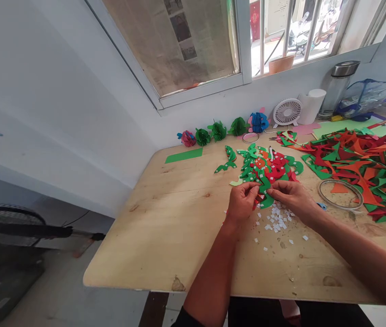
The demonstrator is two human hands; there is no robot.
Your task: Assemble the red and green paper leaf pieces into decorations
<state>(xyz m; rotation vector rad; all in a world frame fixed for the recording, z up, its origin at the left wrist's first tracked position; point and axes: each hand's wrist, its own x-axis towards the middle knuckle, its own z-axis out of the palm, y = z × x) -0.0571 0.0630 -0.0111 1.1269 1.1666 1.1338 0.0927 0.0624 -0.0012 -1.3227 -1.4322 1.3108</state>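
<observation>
Between my two hands is a curved green paper cut-out [265,186]. My left hand [243,202] pinches its left side with thumb and fingers. At its right side, my right hand [288,196] has thumb and forefinger closed on the paper. Just beyond my fingers lies a heap of green, red and orange paper cut-outs [247,165], many with small white squares on them. Small white squares [277,219] are scattered on the wooden table below my hands. Part of the cut-out is hidden behind my fingers.
A large pile of red and green paper scraps [366,159] covers the right side, with a tape roll [340,195] beside it. Folded paper ornaments [217,130], a small white fan [287,112] and a glass bottle [337,88] line the wall. A green strip [183,156] lies at the back left.
</observation>
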